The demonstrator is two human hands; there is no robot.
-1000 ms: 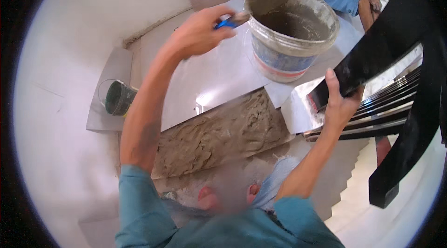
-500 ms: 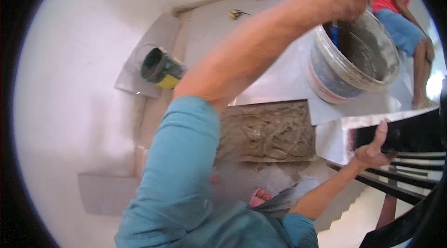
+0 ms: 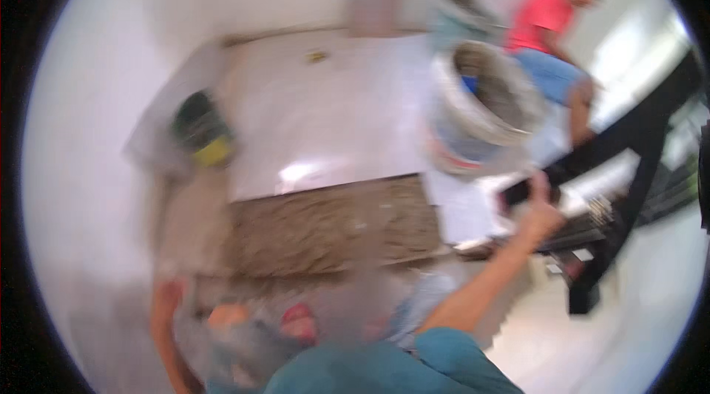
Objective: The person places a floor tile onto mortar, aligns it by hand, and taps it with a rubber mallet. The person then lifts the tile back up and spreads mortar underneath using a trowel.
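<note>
My right hand [image 3: 543,215] is wrapped around the end of a black railing [image 3: 584,161] on the right. My left hand [image 3: 170,296] is low by the wall on the left, blurred, and its fingers cannot be made out. In front of me lies a rectangular bed of wet grey-brown mortar [image 3: 333,228] between a pale tile floor [image 3: 325,113] and my feet. A white bucket [image 3: 462,124] with a mortar-smeared rim stands beyond its right end. Inside the bucket, a tool with a blue part leans against the wall.
A dark green pail [image 3: 200,128] with a yellow patch is at the left. A yellow tape measure [image 3: 316,56] lies on the tiles. Another bucket [image 3: 462,24] stands behind the white one. A person in a red shirt [image 3: 543,21] sits at the back right. Stairs drop away at lower right.
My left hand has left the white bucket and swung down to the lower left. My right hand stays on the railing. The view has shifted, showing more of the room.
</note>
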